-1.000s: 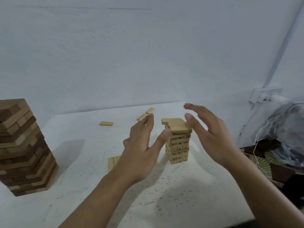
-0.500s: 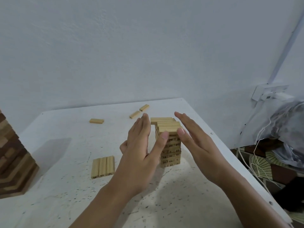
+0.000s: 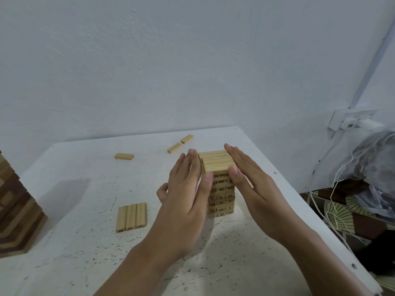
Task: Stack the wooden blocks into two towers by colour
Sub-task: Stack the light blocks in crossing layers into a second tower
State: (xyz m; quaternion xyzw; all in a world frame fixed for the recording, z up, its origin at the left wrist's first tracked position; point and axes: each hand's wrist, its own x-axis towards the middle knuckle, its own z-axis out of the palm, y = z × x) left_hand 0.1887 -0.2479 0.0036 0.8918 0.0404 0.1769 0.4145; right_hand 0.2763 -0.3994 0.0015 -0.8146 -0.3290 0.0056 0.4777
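Where fingers [image 3: 189,167] press, light tower [image 3: 218,165] between

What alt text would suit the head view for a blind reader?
The left hand and right hand press flat against a pale tower on a table. A row of three blocks lies left of it, loose blocks behind, a two-tone tower far left.

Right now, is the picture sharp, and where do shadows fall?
Head view: fairly sharp, numbers on the pale tower partly legible; soft even light, no glare; faint shadows on the table beside the striped tower and under the left hand and right hand.
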